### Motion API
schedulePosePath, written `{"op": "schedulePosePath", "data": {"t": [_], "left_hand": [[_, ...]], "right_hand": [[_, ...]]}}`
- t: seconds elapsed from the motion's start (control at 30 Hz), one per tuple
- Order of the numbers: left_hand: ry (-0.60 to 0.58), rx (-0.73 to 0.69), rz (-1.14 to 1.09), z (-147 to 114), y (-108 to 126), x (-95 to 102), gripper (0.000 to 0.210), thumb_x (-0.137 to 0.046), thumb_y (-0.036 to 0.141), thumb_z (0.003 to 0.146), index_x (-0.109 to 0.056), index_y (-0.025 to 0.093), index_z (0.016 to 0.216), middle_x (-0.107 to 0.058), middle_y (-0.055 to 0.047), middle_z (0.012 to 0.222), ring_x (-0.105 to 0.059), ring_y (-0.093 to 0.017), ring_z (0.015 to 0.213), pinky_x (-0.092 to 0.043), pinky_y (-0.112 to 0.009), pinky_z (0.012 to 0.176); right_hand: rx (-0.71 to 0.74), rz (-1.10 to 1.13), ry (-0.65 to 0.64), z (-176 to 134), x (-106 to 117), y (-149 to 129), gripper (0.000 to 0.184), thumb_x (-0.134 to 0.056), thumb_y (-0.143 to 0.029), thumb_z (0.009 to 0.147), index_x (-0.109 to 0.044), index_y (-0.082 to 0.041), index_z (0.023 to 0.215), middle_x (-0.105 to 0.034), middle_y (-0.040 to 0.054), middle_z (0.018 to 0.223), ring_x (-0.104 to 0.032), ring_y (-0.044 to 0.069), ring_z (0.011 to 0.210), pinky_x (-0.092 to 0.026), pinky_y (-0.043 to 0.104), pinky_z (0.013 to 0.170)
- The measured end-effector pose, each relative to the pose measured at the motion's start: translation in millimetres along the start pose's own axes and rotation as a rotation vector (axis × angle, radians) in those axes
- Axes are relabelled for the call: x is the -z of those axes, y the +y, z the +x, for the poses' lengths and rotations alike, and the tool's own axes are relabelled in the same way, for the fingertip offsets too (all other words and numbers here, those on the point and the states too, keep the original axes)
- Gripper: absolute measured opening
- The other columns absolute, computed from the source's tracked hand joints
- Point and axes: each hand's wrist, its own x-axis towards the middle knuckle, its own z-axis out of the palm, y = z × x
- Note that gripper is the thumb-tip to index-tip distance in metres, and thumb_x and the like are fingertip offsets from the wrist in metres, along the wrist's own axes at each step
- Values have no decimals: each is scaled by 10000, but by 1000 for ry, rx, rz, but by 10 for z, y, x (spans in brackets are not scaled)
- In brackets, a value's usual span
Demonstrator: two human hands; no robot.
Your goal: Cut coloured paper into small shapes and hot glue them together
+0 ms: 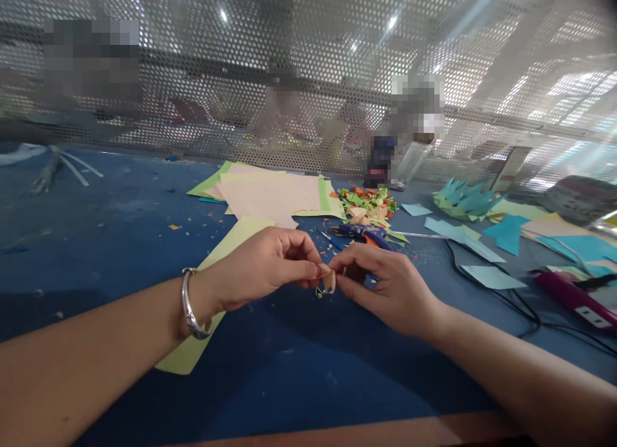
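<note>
Between both hands, above the blue tabletop point(289, 376), is a small folded piece of peach paper point(328, 279). My left hand point(270, 264) pinches its left side between thumb and fingers; a silver bangle point(193, 312) circles that wrist. The fingertips of my right hand point(385, 283) pinch the paper's right edge. Under the left wrist lies a pale green paper strip point(186, 357). Just beyond the hands, a dark blue glue gun point(364, 233) rests beside a heap of green, orange and peach paper scraps point(369, 203).
Sheets of peach and green paper point(274, 193) lie behind the hands. To the right are blue paper pieces point(491, 277), a spiky blue-green paper form point(467, 200), a magenta power strip point(569, 299) and black cords point(518, 306). A perforated metal screen point(216, 113) borders the table's far side.
</note>
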Motion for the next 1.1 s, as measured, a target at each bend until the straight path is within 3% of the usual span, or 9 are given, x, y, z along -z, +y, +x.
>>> {"op": "schedulePosePath", "data": {"t": [0.17, 0.27, 0.37, 0.7, 1.1], "left_hand": [[-179, 141, -92, 7, -13, 93, 76, -725, 173, 841, -658, 142, 822, -749, -47, 871, -651, -113, 748, -513, -258, 743], [-225, 200, -120, 20, -41, 124, 99, -742, 167, 817, -646, 144, 802, -752, -56, 862, -669, -120, 741, -508, -245, 714], [-253, 216, -118, 31, -51, 132, 90, -743, 175, 813, -659, 147, 796, -752, -58, 849, -680, -127, 750, -504, -235, 695], [-224, 218, -30, 22, -17, 94, 56, -747, 190, 798, -713, 145, 804, -750, -55, 821, -674, -125, 709, -503, -230, 674], [-60, 260, -190, 31, 53, 28, 129, -697, 236, 828, -677, 144, 916, -740, -66, 800, -672, -140, 683, -525, -272, 693]], "right_hand": [[-3, 50, -31, -35, -20, -45, 137, -602, -113, 920, -678, -193, 1002, -679, -10, 856, -580, 81, 667, -475, 195, 633], [13, 92, -63, -50, -37, -51, 233, -597, -90, 914, -656, -193, 1114, -694, -4, 907, -593, 74, 668, -482, 183, 622], [71, 88, -92, -50, -38, -50, 237, -598, -87, 909, -670, -203, 1104, -698, 12, 974, -617, 83, 727, -496, 191, 663], [10, 48, -169, -33, -32, -50, 125, -631, -124, 893, -657, -201, 988, -687, -3, 879, -584, 90, 670, -457, 202, 602], [-10, 73, -62, -34, -19, -30, 183, -614, -126, 904, -690, -210, 1049, -708, 12, 933, -625, 108, 734, -496, 220, 679]]}}
